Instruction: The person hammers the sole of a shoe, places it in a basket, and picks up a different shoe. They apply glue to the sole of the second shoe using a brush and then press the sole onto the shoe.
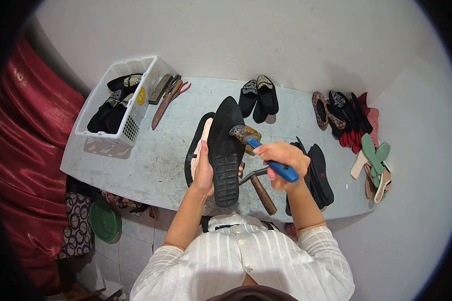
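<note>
My left hand (204, 170) grips a black shoe sole (226, 150) from its left side, holding it upright with the ridged heel part toward me. Some fingertips show at the sole's right edge. My right hand (285, 164) is wrapped round the blue handle of a brush (272, 161), and its bristles touch the right side of the sole's smooth front part. Behind my left hand lie a pale insole-shaped piece (201, 146) and another black sole (190, 160). A hammer (262, 194) with a wooden handle lies just right of the held sole. A yellowish object sits behind the brush, partly hidden.
A white basket (148, 75) with black shoes stands at the back left, beside pliers (178, 90). Black shoes (266, 98) stand at the back. Black soles (320, 175) lie right; more shoes (339, 113) and green insoles (374, 153) are farther right on the table (135, 170).
</note>
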A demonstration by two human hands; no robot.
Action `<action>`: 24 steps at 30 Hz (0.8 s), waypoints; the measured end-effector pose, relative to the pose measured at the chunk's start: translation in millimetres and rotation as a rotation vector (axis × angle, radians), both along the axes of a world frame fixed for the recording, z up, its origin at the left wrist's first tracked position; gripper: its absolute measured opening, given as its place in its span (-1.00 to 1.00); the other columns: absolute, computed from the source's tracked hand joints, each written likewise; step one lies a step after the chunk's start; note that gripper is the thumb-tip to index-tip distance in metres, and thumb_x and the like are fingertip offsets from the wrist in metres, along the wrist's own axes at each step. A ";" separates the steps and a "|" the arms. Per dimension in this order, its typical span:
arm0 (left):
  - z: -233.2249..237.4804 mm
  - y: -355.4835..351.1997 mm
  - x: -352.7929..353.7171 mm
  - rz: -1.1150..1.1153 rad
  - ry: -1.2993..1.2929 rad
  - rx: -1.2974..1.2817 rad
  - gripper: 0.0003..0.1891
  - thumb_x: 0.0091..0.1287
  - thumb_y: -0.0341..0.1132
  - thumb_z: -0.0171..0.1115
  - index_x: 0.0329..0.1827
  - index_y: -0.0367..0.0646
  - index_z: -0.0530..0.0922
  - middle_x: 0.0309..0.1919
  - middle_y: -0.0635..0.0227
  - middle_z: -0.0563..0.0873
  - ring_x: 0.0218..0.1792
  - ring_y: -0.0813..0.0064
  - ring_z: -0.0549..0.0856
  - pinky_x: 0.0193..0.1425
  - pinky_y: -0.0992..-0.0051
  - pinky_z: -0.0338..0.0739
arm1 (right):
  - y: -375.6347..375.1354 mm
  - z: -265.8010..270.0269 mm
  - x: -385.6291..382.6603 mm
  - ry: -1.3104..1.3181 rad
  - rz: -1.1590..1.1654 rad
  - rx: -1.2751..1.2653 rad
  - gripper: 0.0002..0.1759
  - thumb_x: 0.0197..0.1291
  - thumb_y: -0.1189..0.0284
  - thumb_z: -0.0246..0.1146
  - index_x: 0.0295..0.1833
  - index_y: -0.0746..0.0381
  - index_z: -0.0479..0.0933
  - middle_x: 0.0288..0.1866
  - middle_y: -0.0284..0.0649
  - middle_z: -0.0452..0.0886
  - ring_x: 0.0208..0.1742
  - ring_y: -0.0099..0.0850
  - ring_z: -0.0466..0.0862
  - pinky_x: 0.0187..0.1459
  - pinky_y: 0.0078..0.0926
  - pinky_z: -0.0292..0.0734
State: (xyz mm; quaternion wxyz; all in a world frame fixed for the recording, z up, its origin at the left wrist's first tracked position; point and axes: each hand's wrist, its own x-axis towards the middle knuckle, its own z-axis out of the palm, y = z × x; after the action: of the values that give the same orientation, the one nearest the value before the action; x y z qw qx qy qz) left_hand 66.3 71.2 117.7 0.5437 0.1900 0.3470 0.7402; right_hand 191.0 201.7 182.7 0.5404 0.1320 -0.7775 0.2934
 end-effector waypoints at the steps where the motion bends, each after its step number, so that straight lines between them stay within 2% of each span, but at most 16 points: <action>1: 3.1 0.5 0.8 0.049 -0.023 0.025 -0.20 0.36 0.32 -0.51 0.02 -0.27 0.46 -0.33 0.18 0.65 -0.35 0.42 0.66 -0.23 0.45 0.59 | -2.6 -0.9 1.1 0.002 -0.001 -0.002 -0.77 0.16 0.35 0.25 -0.33 0.34 0.54 -0.42 -0.10 0.65 -0.44 -0.29 0.68 -0.44 -0.49 0.53; 2: 4.9 0.8 0.6 0.099 -0.047 0.051 -0.21 0.37 0.30 -0.48 0.05 -0.28 0.45 -0.29 0.17 0.66 -0.34 0.41 0.67 -0.20 0.43 0.59 | -7.4 -2.6 4.1 -0.077 0.086 0.002 -0.80 -0.12 0.50 0.26 -0.31 0.34 0.54 -0.37 -0.11 0.66 -0.44 -0.27 0.67 -0.42 -0.48 0.53; 3: 1.4 2.4 -1.6 0.100 -0.047 0.051 -0.21 0.37 0.30 -0.48 0.05 -0.28 0.45 -0.29 0.17 0.66 -0.34 0.41 0.67 -0.20 0.43 0.59 | -12.4 -4.7 7.1 -0.156 0.173 0.006 -0.64 -0.39 0.64 0.28 -0.28 0.34 0.55 -0.32 -0.11 0.67 -0.43 -0.26 0.66 -0.40 -0.47 0.53; 5: -9.4 6.7 -6.2 0.276 -0.120 0.077 -0.28 0.42 0.23 -0.41 0.13 -0.28 0.41 -0.19 0.14 0.65 -0.31 0.38 0.68 -0.14 0.40 0.60 | -22.1 -14.5 7.3 -0.184 0.188 0.064 -0.68 -0.29 0.56 0.35 -0.27 0.31 0.56 -0.34 -0.13 0.67 -0.48 -0.29 0.63 -0.44 -0.49 0.50; 8: -6.1 4.1 -4.3 0.247 -0.098 0.100 -0.30 0.42 0.21 -0.38 0.17 -0.28 0.38 -0.12 0.13 0.63 -0.27 0.35 0.68 -0.12 0.38 0.61 | -16.3 -13.9 7.3 -0.194 0.164 -0.038 -0.70 -0.24 0.54 0.37 -0.27 0.33 0.55 -0.33 -0.12 0.67 -0.44 -0.29 0.65 -0.42 -0.49 0.51; 10: -8.7 2.0 -6.1 0.230 -0.083 0.109 -0.31 0.43 0.20 -0.37 0.20 -0.28 0.36 -0.09 0.12 0.62 -0.24 0.34 0.69 -0.10 0.36 0.62 | -12.6 -12.6 4.4 -0.065 0.075 -0.156 -0.73 -0.20 0.58 0.34 -0.26 0.33 0.55 -0.32 -0.10 0.67 -0.41 -0.28 0.67 -0.41 -0.48 0.53; 13: -2.6 1.8 -6.1 0.141 -0.023 0.174 -0.29 0.41 0.24 -0.37 0.16 -0.27 0.39 -0.15 0.13 0.64 -0.27 0.35 0.69 -0.16 0.39 0.62 | -16.2 -13.6 -1.1 -0.006 0.052 -0.062 -0.76 -0.17 0.60 0.32 -0.26 0.32 0.56 -0.33 -0.10 0.67 -0.41 -0.26 0.67 -0.40 -0.46 0.54; 14: 6.1 3.2 -1.5 0.225 -0.086 0.096 -0.27 0.40 0.25 -0.38 0.12 -0.28 0.41 -0.20 0.15 0.65 -0.31 0.36 0.68 -0.19 0.40 0.62 | -22.5 -9.4 3.7 -0.119 0.037 -0.015 -0.77 -0.13 0.60 0.30 -0.26 0.31 0.56 -0.33 -0.11 0.66 -0.41 -0.26 0.67 -0.40 -0.45 0.54; 15: 14.6 3.8 0.9 0.312 -0.148 0.018 -0.26 0.39 0.27 -0.39 0.09 -0.28 0.44 -0.26 0.16 0.66 -0.34 0.38 0.68 -0.23 0.42 0.61 | -26.2 -14.2 1.0 -0.092 0.089 0.013 -0.74 -0.18 0.61 0.31 -0.25 0.32 0.56 -0.32 -0.11 0.66 -0.42 -0.26 0.67 -0.40 -0.45 0.54; 18: 4.3 0.4 -4.1 0.263 -0.055 0.014 -0.24 0.37 0.30 -0.42 0.01 -0.28 0.46 -0.34 0.19 0.66 -0.37 0.40 0.66 -0.27 0.45 0.59 | -19.1 -13.9 -2.3 -0.143 0.094 0.022 -0.71 -0.24 0.63 0.30 -0.25 0.33 0.55 -0.32 -0.10 0.66 -0.42 -0.26 0.67 -0.40 -0.46 0.54; 19: -2.3 -0.6 -7.9 0.262 -0.056 0.013 -0.24 0.37 0.30 -0.42 0.01 -0.28 0.46 -0.34 0.19 0.66 -0.37 0.40 0.66 -0.27 0.45 0.59 | -14.9 -12.7 -7.1 -0.075 0.091 -0.058 -0.82 -0.01 0.48 0.26 -0.28 0.35 0.53 -0.37 -0.11 0.65 -0.42 -0.26 0.68 -0.40 -0.46 0.55; 20: -9.8 -1.5 -12.8 0.159 -0.040 0.081 -0.23 0.36 0.31 -0.44 0.00 -0.27 0.46 -0.35 0.19 0.66 -0.37 0.40 0.66 -0.27 0.45 0.59 | -10.9 -10.8 -11.8 -0.006 0.088 -0.136 -0.74 0.22 0.34 0.22 -0.31 0.37 0.50 -0.41 -0.11 0.64 -0.41 -0.25 0.69 -0.40 -0.45 0.55; 21: -10.5 -1.3 -14.8 0.056 -0.024 0.151 -0.22 0.36 0.33 -0.45 -0.02 -0.26 0.47 -0.35 0.19 0.65 -0.37 0.41 0.66 -0.26 0.44 0.59 | -8.4 -5.2 -14.5 -0.006 0.087 -0.134 -0.74 0.22 0.34 0.22 -0.31 0.37 0.50 -0.41 -0.11 0.64 -0.41 -0.25 0.69 -0.40 -0.45 0.55; 23: -8.5 -2.4 -10.1 0.078 -0.002 0.114 -0.23 0.36 0.32 -0.45 -0.02 -0.26 0.47 -0.35 0.19 0.65 -0.37 0.41 0.66 -0.26 0.44 0.58 | -4.5 8.4 -18.7 0.032 -0.047 0.013 -0.67 0.24 0.28 0.21 -0.31 0.39 0.48 -0.42 -0.11 0.63 -0.40 -0.24 0.69 -0.40 -0.46 0.54; 24: -7.0 -2.6 -8.2 0.101 0.021 0.072 -0.23 0.36 0.32 -0.44 -0.03 -0.25 0.47 -0.36 0.19 0.65 -0.38 0.42 0.66 -0.26 0.44 0.58 | 2.5 7.5 -21.4 0.047 0.010 0.008 -0.70 -0.30 0.69 0.25 -0.28 0.37 0.53 -0.34 -0.08 0.66 -0.41 -0.24 0.67 -0.39 -0.47 0.55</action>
State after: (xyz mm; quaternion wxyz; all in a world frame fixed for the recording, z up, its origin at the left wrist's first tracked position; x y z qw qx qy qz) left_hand 58.2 68.6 110.8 0.4950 0.1994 0.3350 0.7765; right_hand 169.6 204.2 190.2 0.5564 0.1450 -0.7650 0.2901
